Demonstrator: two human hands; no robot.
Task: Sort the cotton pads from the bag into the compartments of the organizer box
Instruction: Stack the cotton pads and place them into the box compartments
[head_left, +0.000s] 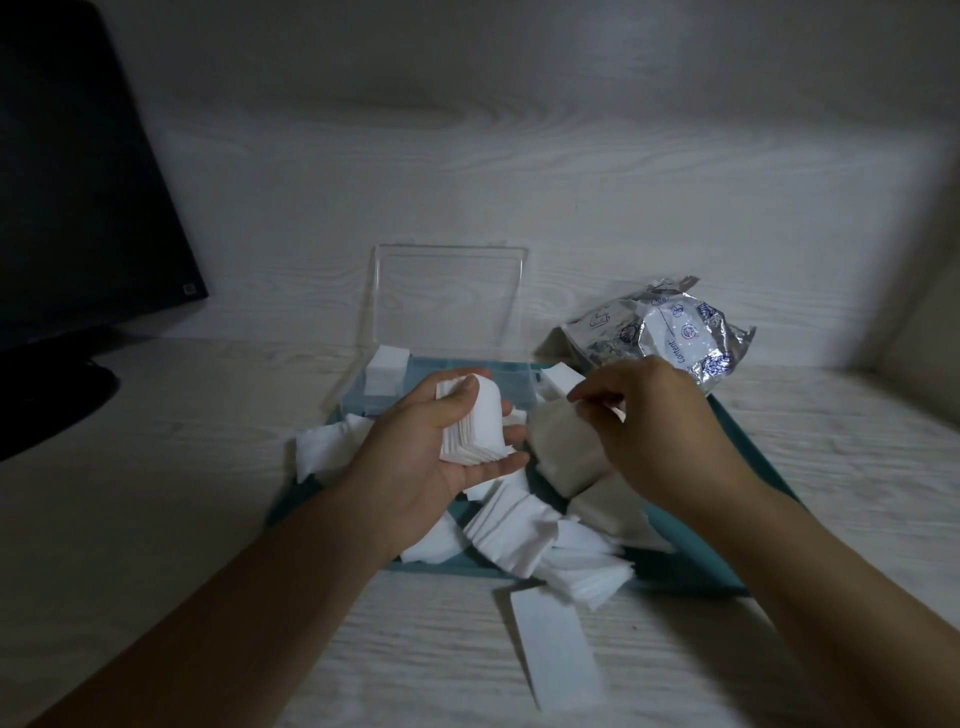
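My left hand (441, 441) grips a thick stack of white square cotton pads (475, 423), thumb across its top. My right hand (649, 415) hovers just to the right with fingertips pinched together; whether a pad is between them I cannot tell. Both hands are above a teal tray (748, 441) with several loose piles of pads (519, 525). Behind stands the clear organizer box (514, 382) with its lid (449, 296) raised; pads (385, 366) fill its far left compartment and more pads (558, 379) sit at its right end. The crumpled silver bag (670, 332) lies at the back right.
A dark monitor (78, 208) on its stand (52, 395) occupies the left side. A long white strip (556, 644) lies on the pale wood-grain desk (156, 519) in front of the tray. A wall panel (519, 156) rises right behind the box.
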